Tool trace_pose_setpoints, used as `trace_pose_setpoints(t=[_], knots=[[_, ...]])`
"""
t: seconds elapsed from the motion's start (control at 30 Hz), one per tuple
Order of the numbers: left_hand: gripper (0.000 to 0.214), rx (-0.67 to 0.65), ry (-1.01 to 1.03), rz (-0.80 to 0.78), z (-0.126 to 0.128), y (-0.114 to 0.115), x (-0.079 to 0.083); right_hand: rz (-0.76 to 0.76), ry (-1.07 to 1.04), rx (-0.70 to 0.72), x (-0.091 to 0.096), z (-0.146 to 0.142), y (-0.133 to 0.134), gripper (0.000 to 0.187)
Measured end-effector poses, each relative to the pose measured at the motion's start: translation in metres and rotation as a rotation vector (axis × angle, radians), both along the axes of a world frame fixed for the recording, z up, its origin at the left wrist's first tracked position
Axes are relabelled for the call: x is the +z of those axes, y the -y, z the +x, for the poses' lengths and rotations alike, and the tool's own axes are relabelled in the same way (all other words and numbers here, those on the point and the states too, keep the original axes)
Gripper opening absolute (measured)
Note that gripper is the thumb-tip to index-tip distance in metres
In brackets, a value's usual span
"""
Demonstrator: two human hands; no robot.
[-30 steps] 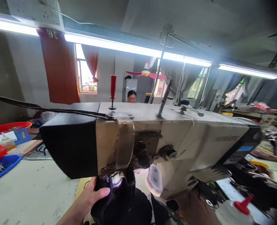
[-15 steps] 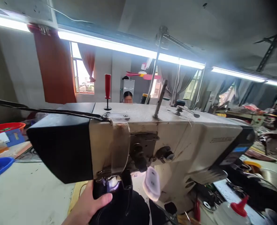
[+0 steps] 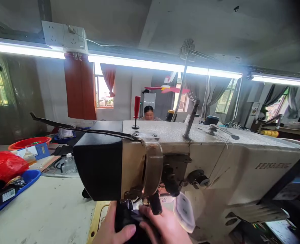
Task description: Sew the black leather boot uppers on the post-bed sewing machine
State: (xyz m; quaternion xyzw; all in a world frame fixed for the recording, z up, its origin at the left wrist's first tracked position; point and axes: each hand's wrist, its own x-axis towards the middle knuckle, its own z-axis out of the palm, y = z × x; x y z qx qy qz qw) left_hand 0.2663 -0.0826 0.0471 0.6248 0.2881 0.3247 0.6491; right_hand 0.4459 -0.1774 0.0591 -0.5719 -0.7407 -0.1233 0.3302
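Observation:
A white industrial sewing machine (image 3: 237, 162) with a black end cover spans the middle of the view. Under its head, black fabric (image 3: 124, 217) lies bunched near the lit needle area. My left hand (image 3: 111, 227) is closed on the fabric's left side, thumb on top and fingers mostly behind it. From the right, my right hand (image 3: 169, 225) grips the same fabric close to the presser foot, its fingertips partly hidden by the dark lever (image 3: 155, 203). The needle itself cannot be made out. A lit oval lamp (image 3: 185, 211) hangs just beyond my right hand.
On the left stand a blue tray (image 3: 30, 178) with a red bag (image 3: 6, 166), a red basin (image 3: 29, 143) and a clear bottle (image 3: 69, 164). A red-handled screwdriver (image 3: 137, 106) stands upright on the machine. Beyond the machine, a person (image 3: 148, 113) is partly visible.
My right hand has come into view and taken hold of the black fabric beside my left. The camera has turned left, so the machine appears further right.

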Motion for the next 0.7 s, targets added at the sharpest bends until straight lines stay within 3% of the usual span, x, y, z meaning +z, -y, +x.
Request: trace_pose_setpoints(t=[0.1,0.23,0.43,0.7], knots=[[0.071,-0.021,0.056,-0.131,-0.002,-0.004,-0.001,-0.007,-0.022,-0.084,-0.005,0.015,0.009,0.017],[0.057,0.028,0.034,-0.276,0.000,-0.011,-0.005,-0.053,-0.046,0.004,-0.002,0.013,0.005,0.019],[0.062,0.063,-0.005,-0.257,0.006,-0.018,-0.018,0.001,-0.124,0.031,0.008,0.002,-0.008,0.019],[0.057,0.111,-0.033,-0.189,0.007,-0.014,-0.023,0.001,-0.144,0.031,0.015,-0.004,-0.007,0.018]])
